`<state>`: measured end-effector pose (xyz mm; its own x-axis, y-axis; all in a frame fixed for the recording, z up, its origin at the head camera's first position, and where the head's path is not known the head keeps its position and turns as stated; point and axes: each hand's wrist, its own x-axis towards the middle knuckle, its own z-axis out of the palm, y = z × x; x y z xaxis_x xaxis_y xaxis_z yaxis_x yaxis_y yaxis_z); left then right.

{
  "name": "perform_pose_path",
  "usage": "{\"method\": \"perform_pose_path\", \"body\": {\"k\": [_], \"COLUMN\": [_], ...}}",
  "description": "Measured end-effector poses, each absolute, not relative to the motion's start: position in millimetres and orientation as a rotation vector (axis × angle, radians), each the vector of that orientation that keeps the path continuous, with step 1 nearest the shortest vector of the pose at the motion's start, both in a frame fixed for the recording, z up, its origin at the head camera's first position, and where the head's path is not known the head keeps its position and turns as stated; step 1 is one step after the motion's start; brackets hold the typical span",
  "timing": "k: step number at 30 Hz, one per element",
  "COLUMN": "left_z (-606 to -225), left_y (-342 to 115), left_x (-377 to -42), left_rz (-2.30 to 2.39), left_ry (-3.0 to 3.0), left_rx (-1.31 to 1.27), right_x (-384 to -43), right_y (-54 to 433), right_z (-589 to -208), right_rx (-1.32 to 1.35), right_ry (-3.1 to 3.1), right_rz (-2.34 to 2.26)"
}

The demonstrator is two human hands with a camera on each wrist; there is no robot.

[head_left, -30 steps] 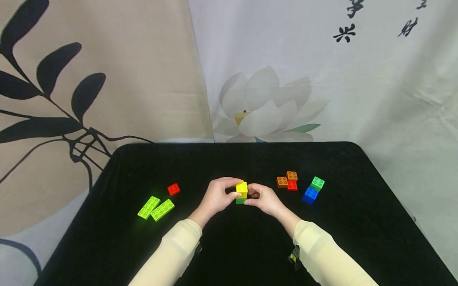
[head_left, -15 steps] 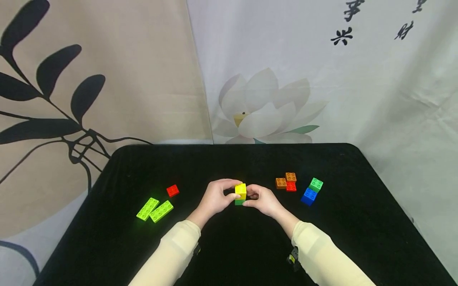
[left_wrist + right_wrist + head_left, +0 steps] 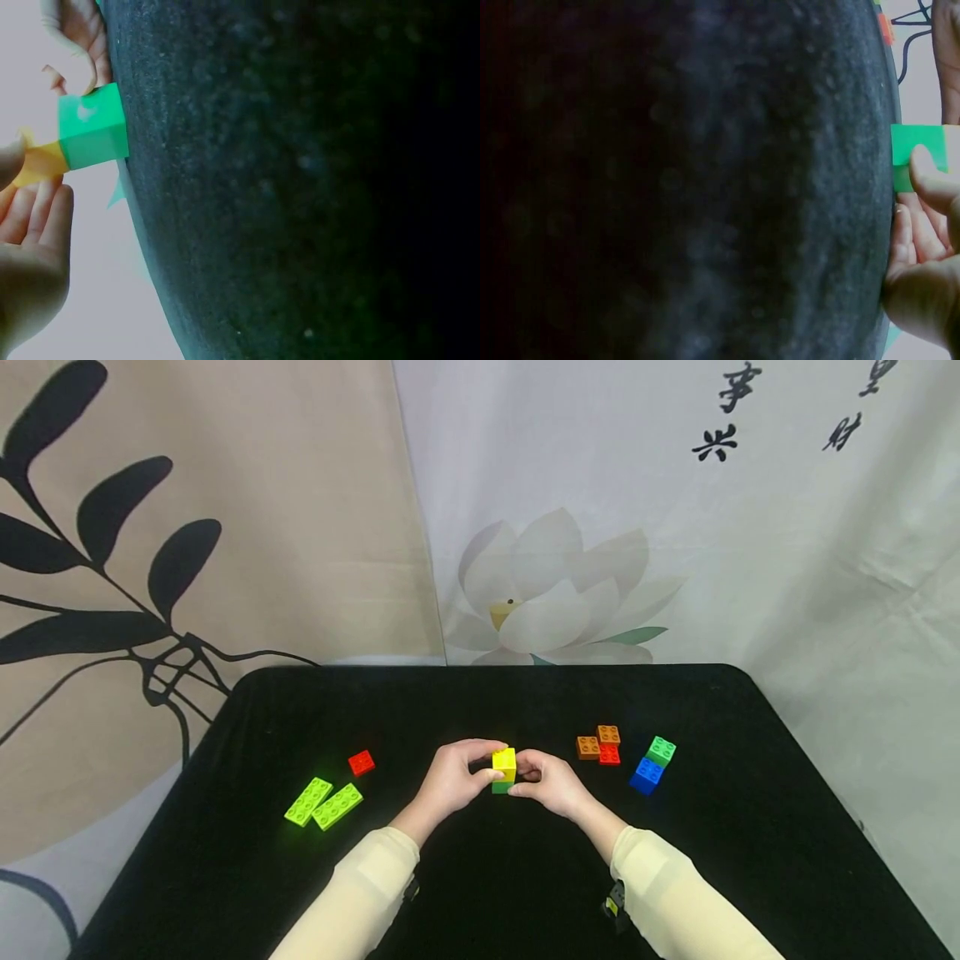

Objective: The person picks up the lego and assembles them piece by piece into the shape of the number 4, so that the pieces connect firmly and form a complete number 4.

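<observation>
A yellow toy building brick [image 3: 504, 763] sits on top of a green brick [image 3: 501, 788] at the middle of the table. My left hand [image 3: 456, 777] pinches the yellow brick between thumb and fingers from the left. From the other side, my right hand [image 3: 553, 782] holds the lower green brick, its thumb pressed on the near face in the right wrist view. The left wrist view shows the green brick [image 3: 94, 126] against the black cloth, joined end to end with the yellow brick [image 3: 43, 162]. My fingers hide parts of both bricks.
Left on the black table [image 3: 480, 702] lie two lime-green long bricks [image 3: 322, 804] and a red brick [image 3: 362, 763]. To the right are two orange bricks [image 3: 597, 741] with a red one [image 3: 609, 754], then a green brick [image 3: 662, 750] against a blue one [image 3: 647, 775].
The head view has tilted up slightly, so the whole scene sits a little lower in it. Both hands keep the same hold on the stacked bricks.
</observation>
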<state>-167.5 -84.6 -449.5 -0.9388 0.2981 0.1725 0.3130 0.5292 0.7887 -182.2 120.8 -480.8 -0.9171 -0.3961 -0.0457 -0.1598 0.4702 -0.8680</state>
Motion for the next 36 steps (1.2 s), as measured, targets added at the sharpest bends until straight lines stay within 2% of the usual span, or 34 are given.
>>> {"method": "perform_pose_path", "body": {"k": [18,36], "left_z": [-439.2,-438.1], "left_y": [-97.3,-158.6], "left_x": [-166.0,-148.1], "left_rz": [-1.533,-1.468], "left_ry": [-2.742,-2.738], "left_rx": [-0.62,-0.481], "right_x": [-181.3,-181.5], "right_y": [119.8,125.9], "right_z": [-480.0,-480.3], "right_rx": [-0.486,-0.51], "right_ry": [2.481,2.37], "right_rz": [-1.414,-1.508]}}
